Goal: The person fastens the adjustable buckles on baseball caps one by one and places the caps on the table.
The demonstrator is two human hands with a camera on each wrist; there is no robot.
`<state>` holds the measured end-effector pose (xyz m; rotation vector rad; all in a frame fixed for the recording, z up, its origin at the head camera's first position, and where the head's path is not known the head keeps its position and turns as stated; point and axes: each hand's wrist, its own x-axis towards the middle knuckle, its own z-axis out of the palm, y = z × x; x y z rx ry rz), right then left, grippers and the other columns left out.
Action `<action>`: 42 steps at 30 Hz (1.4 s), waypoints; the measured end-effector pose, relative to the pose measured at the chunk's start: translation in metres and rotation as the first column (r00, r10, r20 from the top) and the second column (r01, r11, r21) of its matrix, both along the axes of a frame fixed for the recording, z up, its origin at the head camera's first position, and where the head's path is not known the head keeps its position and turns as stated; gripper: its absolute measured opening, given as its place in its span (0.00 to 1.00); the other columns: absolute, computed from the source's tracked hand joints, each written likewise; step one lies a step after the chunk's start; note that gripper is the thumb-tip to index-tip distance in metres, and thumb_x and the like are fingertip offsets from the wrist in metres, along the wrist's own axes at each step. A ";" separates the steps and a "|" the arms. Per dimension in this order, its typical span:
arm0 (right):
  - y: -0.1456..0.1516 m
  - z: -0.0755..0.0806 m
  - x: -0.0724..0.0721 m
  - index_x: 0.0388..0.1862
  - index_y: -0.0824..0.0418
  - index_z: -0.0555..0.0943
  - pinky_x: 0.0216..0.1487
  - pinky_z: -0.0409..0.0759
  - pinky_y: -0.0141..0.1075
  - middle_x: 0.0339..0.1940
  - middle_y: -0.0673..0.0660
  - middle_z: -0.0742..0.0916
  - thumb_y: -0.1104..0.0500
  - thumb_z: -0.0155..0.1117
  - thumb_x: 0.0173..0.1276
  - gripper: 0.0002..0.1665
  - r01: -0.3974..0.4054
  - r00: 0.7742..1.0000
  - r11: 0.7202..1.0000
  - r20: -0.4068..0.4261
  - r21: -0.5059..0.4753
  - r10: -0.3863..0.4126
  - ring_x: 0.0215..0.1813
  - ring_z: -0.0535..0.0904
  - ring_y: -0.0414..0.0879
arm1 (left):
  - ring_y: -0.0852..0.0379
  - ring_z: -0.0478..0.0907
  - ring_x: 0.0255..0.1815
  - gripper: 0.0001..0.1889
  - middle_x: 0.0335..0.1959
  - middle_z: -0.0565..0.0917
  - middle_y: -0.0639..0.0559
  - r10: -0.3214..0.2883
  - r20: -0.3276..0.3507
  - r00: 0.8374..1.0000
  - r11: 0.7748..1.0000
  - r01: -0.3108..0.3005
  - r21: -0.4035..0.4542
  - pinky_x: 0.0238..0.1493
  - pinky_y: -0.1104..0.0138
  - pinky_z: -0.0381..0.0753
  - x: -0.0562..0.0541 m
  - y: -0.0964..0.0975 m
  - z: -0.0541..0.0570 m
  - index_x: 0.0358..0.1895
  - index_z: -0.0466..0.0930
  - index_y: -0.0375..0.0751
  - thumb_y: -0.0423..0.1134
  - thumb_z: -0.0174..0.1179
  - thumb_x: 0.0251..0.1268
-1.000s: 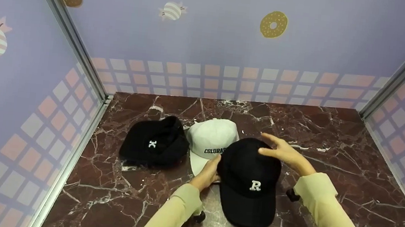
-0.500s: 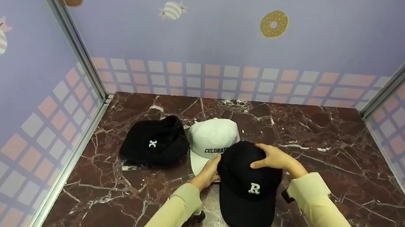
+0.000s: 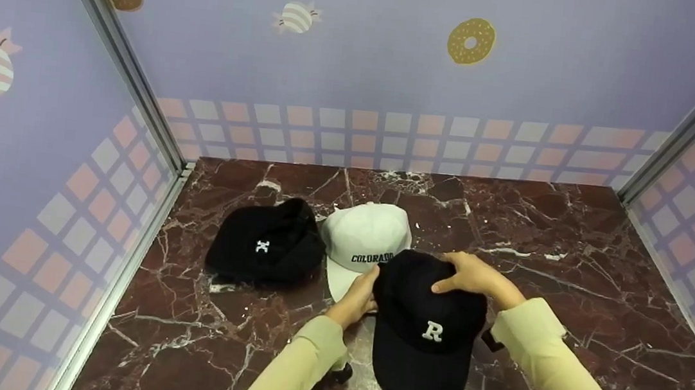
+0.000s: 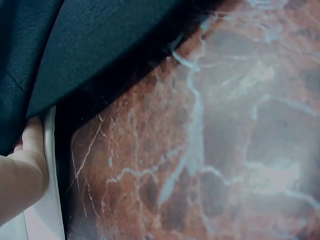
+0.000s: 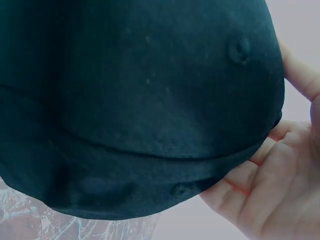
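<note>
A black baseball cap (image 3: 423, 306) with a white R on its front faces me, brim downward, between both hands in the head view. My left hand (image 3: 356, 300) holds its left edge, fingertips tucked behind the cap. From the right, my right hand (image 3: 474, 278) grips the back of the crown, thumb on top. The right wrist view has the dark crown (image 5: 150, 110) up close, with fingers (image 5: 235, 192) curling behind its edge. Just behind, a white cap (image 3: 366, 232) lettered COLORADO is partly covered by the black cap and left hand.
A second black cap (image 3: 265, 244) with a small white emblem lies left of the white one. All rest on a dark red marbled tabletop (image 3: 575, 245). Purple patterned panels (image 3: 361, 61) wall in the back and both sides.
My right hand has come down and left from above the crown and taken hold of it. The R cap has tipped, its crown and brim shifting toward me. The left hand stays in place.
</note>
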<state>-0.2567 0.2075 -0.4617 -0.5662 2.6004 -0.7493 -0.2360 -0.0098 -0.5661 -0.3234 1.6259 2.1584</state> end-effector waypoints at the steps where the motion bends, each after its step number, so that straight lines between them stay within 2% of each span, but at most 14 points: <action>1: 0.000 0.000 0.000 0.51 0.71 0.72 0.48 0.72 0.48 0.46 0.67 0.80 0.46 0.69 0.46 0.40 -0.009 1.000 1.000 0.003 -0.007 0.009 0.47 0.76 0.58 | 0.44 0.71 0.55 0.27 0.58 0.68 0.36 -0.001 -0.001 1.000 1.000 0.001 -0.003 0.50 0.57 0.73 0.000 0.000 0.000 0.64 0.55 0.34 0.50 0.35 0.69; 7: 0.003 -0.004 0.001 0.43 0.70 0.76 0.42 0.74 0.41 0.38 0.62 0.82 0.48 0.70 0.46 0.32 -0.018 0.999 0.995 0.049 -0.097 0.023 0.38 0.77 0.48 | 0.45 0.71 0.54 0.28 0.60 0.66 0.36 0.004 -0.015 1.000 0.999 -0.004 -0.033 0.50 0.57 0.73 0.003 0.001 0.000 0.67 0.50 0.35 0.47 0.36 0.69; 12: 0.006 -0.010 -0.001 0.37 0.70 0.75 0.34 0.73 0.33 0.30 0.56 0.80 0.52 0.69 0.48 0.25 0.002 0.986 0.980 0.165 -0.200 0.031 0.30 0.74 0.42 | 0.53 0.76 0.43 0.27 0.52 0.73 0.40 0.015 -0.023 1.000 0.998 -0.017 -0.068 0.43 0.61 0.76 0.003 0.002 0.000 0.65 0.56 0.36 0.48 0.37 0.68; 16: 0.009 -0.015 -0.002 0.46 0.74 0.72 0.38 0.74 0.33 0.40 0.62 0.79 0.53 0.67 0.49 0.31 0.044 0.957 0.972 0.288 -0.231 0.025 0.35 0.76 0.43 | 0.57 0.76 0.35 0.25 0.42 0.77 0.45 0.020 -0.031 0.999 0.998 -0.022 -0.066 0.37 0.64 0.77 0.002 0.001 0.000 0.62 0.60 0.34 0.47 0.38 0.68; 19: 0.009 -0.017 -0.002 0.55 0.75 0.67 0.42 0.74 0.35 0.48 0.66 0.77 0.54 0.66 0.50 0.38 0.056 0.925 0.963 0.377 -0.263 0.049 0.40 0.76 0.45 | 0.60 0.75 0.34 0.25 0.40 0.77 0.48 0.018 -0.035 0.999 0.997 -0.020 -0.076 0.38 0.65 0.77 0.001 0.001 0.001 0.61 0.61 0.33 0.46 0.37 0.68; 22: 0.010 -0.020 -0.002 0.56 0.74 0.66 0.43 0.75 0.35 0.47 0.63 0.79 0.55 0.65 0.52 0.36 0.055 0.889 0.950 0.448 -0.308 0.094 0.40 0.78 0.45 | 0.59 0.75 0.36 0.24 0.41 0.77 0.47 0.018 -0.046 0.999 0.989 -0.024 -0.143 0.41 0.64 0.76 -0.002 0.002 -0.001 0.60 0.62 0.33 0.47 0.36 0.68; 25: 0.010 -0.022 -0.003 0.53 0.71 0.70 0.41 0.77 0.35 0.41 0.57 0.82 0.57 0.62 0.54 0.29 0.048 0.848 0.932 0.508 -0.359 0.153 0.38 0.80 0.44 | 0.57 0.76 0.37 0.24 0.41 0.77 0.46 0.009 -0.051 0.999 0.975 -0.020 -0.220 0.42 0.62 0.76 -0.007 0.001 -0.010 0.59 0.65 0.38 0.50 0.38 0.68; 26: 0.010 -0.022 -0.004 0.52 0.70 0.71 0.40 0.77 0.35 0.39 0.55 0.82 0.58 0.62 0.54 0.27 0.047 0.831 0.924 0.529 -0.379 0.175 0.37 0.80 0.44 | 0.58 0.75 0.37 0.25 0.42 0.77 0.48 -0.007 -0.090 0.996 0.974 -0.014 -0.224 0.41 0.63 0.75 -0.013 -0.001 -0.026 0.59 0.66 0.40 0.53 0.39 0.66; 29: 0.011 -0.025 -0.004 0.50 0.68 0.72 0.40 0.77 0.35 0.37 0.52 0.83 0.59 0.60 0.56 0.23 0.053 0.780 0.902 0.582 -0.429 0.231 0.37 0.80 0.44 | 0.56 0.74 0.44 0.26 0.49 0.74 0.48 -0.036 -0.093 0.995 0.958 0.008 -0.286 0.45 0.63 0.74 -0.017 -0.003 -0.031 0.61 0.64 0.43 0.55 0.39 0.66; 32: 0.010 -0.026 -0.003 0.50 0.66 0.72 0.41 0.77 0.35 0.38 0.53 0.83 0.59 0.57 0.59 0.20 0.068 0.730 0.881 0.625 -0.469 0.276 0.39 0.80 0.44 | 0.54 0.70 0.50 0.26 0.55 0.71 0.46 -0.052 -0.088 0.995 0.946 0.021 -0.323 0.49 0.61 0.72 -0.013 -0.004 -0.024 0.62 0.62 0.41 0.51 0.38 0.67; 33: 0.010 -0.027 -0.003 0.50 0.66 0.72 0.41 0.77 0.34 0.39 0.52 0.83 0.59 0.56 0.60 0.20 0.069 0.718 0.873 0.632 -0.482 0.292 0.39 0.80 0.44 | 0.51 0.69 0.51 0.24 0.56 0.69 0.43 -0.047 -0.044 0.998 0.934 0.028 -0.355 0.50 0.58 0.71 -0.007 -0.003 -0.008 0.62 0.62 0.39 0.48 0.36 0.69; 38: 0.009 -0.029 -0.001 0.52 0.63 0.71 0.44 0.77 0.33 0.41 0.52 0.83 0.60 0.51 0.64 0.18 0.071 0.647 0.825 0.655 -0.561 0.390 0.42 0.80 0.43 | 0.54 0.70 0.41 0.20 0.46 0.73 0.45 -0.099 -0.055 0.994 0.901 0.066 -0.429 0.38 0.60 0.72 0.000 -0.005 0.008 0.48 0.72 0.36 0.46 0.36 0.69; 40: 0.008 -0.030 -0.001 0.53 0.63 0.71 0.44 0.77 0.33 0.42 0.52 0.83 0.59 0.49 0.65 0.18 0.066 0.634 0.809 0.651 -0.584 0.418 0.43 0.80 0.43 | 0.55 0.70 0.38 0.19 0.43 0.74 0.46 -0.132 -0.060 0.989 0.882 0.090 -0.462 0.35 0.61 0.72 0.001 -0.007 0.012 0.42 0.74 0.37 0.47 0.36 0.68; 42: 0.008 -0.030 -0.001 0.54 0.63 0.71 0.44 0.77 0.33 0.43 0.52 0.83 0.59 0.48 0.66 0.18 0.059 0.633 0.800 0.642 -0.597 0.432 0.43 0.80 0.43 | 0.55 0.71 0.40 0.19 0.44 0.75 0.46 -0.180 -0.083 0.980 0.838 0.108 -0.535 0.33 0.61 0.74 0.001 -0.008 0.016 0.41 0.76 0.39 0.48 0.37 0.68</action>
